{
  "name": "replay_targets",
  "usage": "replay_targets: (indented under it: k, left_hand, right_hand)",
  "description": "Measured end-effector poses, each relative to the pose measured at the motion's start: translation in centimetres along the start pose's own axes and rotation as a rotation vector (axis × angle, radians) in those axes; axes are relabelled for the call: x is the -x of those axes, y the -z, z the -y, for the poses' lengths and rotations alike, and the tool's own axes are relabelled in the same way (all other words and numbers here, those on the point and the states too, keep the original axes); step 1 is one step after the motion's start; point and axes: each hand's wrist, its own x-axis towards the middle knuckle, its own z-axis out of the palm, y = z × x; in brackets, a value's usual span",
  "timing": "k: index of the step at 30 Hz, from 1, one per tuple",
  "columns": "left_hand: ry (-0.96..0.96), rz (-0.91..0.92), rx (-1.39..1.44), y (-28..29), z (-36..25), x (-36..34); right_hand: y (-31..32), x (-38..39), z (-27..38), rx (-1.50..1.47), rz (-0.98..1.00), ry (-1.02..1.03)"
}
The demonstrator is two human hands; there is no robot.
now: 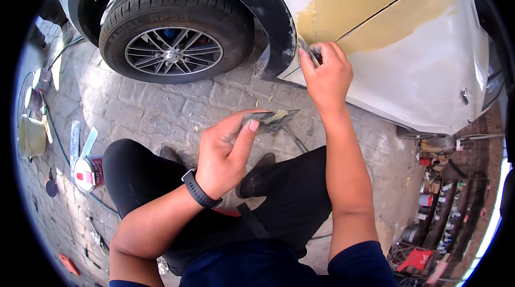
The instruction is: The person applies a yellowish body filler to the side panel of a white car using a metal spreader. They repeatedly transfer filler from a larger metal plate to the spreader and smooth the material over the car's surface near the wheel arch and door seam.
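Note:
My right hand (329, 77) pinches a thin grey putty spreader (307, 50) against the car's body, beside the edge of the black wheel arch trim (280, 32). Yellowish filler (348, 3) coats much of the pale car panel (407, 80) and lies on both sides of a dark panel gap. Lower and to the left, my left hand (222, 147) grips a flat, dark putty plate (279, 118) smeared with grey and yellow filler, its thumb on top. The plate is apart from the car. Fingers beneath it are partly hidden.
The car's wheel (174, 54) stands at upper left on grey paving (214, 97). A tin (88, 174) with flat blades by it, a pale bucket (32, 136) and a hose lie at the left. Shelves (450, 217) with cans and clutter line the right.

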Motion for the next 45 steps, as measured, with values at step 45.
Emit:
replay_targets:
  k: [45]
  left_hand:
    - [0.006, -0.013, 0.072, 1.2, -2.4, 0.7]
  right_hand:
    - [1.3, -4.8, 2.9, 0.064, -0.076, -0.026]
